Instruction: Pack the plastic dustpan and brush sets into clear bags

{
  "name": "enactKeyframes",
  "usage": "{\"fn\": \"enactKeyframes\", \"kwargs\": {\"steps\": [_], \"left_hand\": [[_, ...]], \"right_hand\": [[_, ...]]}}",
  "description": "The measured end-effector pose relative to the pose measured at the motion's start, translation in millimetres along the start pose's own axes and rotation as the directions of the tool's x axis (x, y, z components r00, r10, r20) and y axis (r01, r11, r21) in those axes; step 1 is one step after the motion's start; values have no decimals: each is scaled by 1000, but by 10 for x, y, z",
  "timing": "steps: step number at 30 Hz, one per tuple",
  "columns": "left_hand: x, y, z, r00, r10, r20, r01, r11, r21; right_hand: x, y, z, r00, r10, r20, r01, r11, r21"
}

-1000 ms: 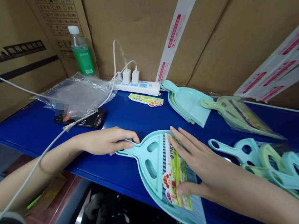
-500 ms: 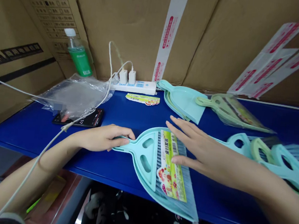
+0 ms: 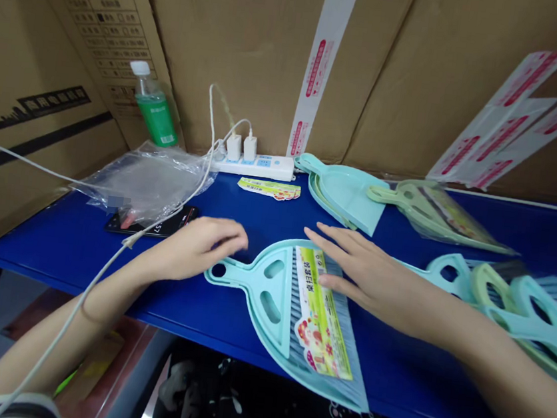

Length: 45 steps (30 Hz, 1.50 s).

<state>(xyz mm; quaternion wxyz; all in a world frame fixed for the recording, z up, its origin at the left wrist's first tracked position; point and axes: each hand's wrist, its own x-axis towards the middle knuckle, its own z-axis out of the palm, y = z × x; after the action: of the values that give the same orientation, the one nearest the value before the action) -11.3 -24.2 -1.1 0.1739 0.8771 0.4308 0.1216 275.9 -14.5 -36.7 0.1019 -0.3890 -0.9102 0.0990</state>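
Note:
A light-blue dustpan [image 3: 264, 331] with a matching hand brush [image 3: 275, 282] nested in it lies near the table's front edge, handle to the left. Across the brush's bristles is a yellow-green and white printed label card [image 3: 324, 321]. Just above the handle hovers my left hand [image 3: 209, 245], fingers loosely curved and thumb apart, holding nothing. My right hand [image 3: 362, 272] is spread over the upper right of the bristles, its thumb at the label's edge; whether it touches, I cannot tell.
Another label card [image 3: 269, 189] lies before a power strip [image 3: 273, 167]. Dustpans [image 3: 351, 190] and a bagged green set [image 3: 439, 214] stand behind; several brushes [image 3: 533, 312] lie right. At left are a plastic bag [image 3: 146, 177], phone [image 3: 176, 221], cable [image 3: 100, 276] and bottle [image 3: 155, 111].
My left hand has let go of the dustpan's handle and lifted slightly up and away, uncovering the hanging hole. My right hand stays spread over the label.

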Motion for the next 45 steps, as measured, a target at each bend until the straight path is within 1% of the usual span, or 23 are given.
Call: {"fn": "enactKeyframes", "kwargs": {"steps": [1, 2, 3, 4, 5, 6, 7, 9, 10, 12, 14, 18, 22, 28, 32, 36, 38, 40, 42, 43, 45], "left_hand": [[4, -10, 4, 990, -30, -141, 47, 992, 114], [6, -20, 2, 959, -56, -278, 124, 964, 234], [7, -31, -7, 915, -75, -396, 223, 913, 341], [5, -43, -20, 869, -93, -485, 327, 845, 424], [2, -56, -37, 830, -118, -545, 425, 766, 482], [-2, -71, -55, 800, -151, -581, 508, 685, 522], [-7, -86, -72, 782, -191, -593, 569, 607, 555], [-18, -120, -95, 774, -279, -568, 624, 489, 609], [-23, -136, -101, 778, -319, -541, 626, 455, 633], [-31, -161, -104, 790, -378, -483, 611, 425, 668], [-34, -174, -104, 796, -412, -444, 597, 414, 687], [-33, -176, -118, 786, -445, -429, 604, 405, 687], [-37, -166, -139, 786, -443, -432, 609, 435, 663], [-59, -145, -168, 764, -430, -480, 645, 493, 584], [-77, -128, -173, 759, -334, -559, 647, 482, 590], [-78, -86, -164, 733, -294, -613, 668, 484, 565], [-74, -62, -151, 713, -280, -643, 685, 476, 552], [-71, -46, -128, 691, -241, -682, 696, 477, 537], [-71, -43, -94, 683, -153, -714, 676, 505, 537], [-71, -45, -73, 690, -88, -718, 643, 529, 554], [-72, -50, -30, 720, 68, -691, 539, 574, 617]], "right_hand": [[31, -17, -12, 1000, 0, -31, 0, 1000, 0], [63, -38, -22, 998, 4, -61, -4, 1000, 2], [96, -59, -28, 996, 11, -88, -11, 1000, 6], [125, -81, -29, 994, 20, -110, -19, 1000, 12], [149, -100, -26, 992, 28, -124, -25, 999, 21], [167, -117, -19, 991, 31, -131, -27, 999, 31], [178, -131, -8, 991, 27, -132, -22, 999, 40], [181, -146, 21, 993, -1, -119, 6, 999, 42], [177, -148, 37, 993, -18, -113, 22, 999, 32], [161, -145, 65, 994, -40, -102, 40, 999, -2], [146, -139, 81, 994, -43, -97, 40, 999, -29], [129, -139, 64, 996, -41, -84, 38, 998, -40], [149, -141, 29, 994, -13, -105, 15, 1000, 14], [231, -85, 67, 981, 64, -182, -47, 994, 94], [274, -63, 102, 976, 83, -201, -57, 990, 130], [299, -58, 108, 975, 94, -201, -60, 984, 170], [309, -50, 103, 969, 103, -224, -59, 979, 195], [312, -36, 89, 961, 111, -254, -55, 975, 217], [303, -17, 55, 959, 125, -256, -63, 969, 239], [293, -5, 27, 960, 137, -244, -75, 966, 249], [260, 22, -53, 962, 163, -218, -105, 961, 256]]}}
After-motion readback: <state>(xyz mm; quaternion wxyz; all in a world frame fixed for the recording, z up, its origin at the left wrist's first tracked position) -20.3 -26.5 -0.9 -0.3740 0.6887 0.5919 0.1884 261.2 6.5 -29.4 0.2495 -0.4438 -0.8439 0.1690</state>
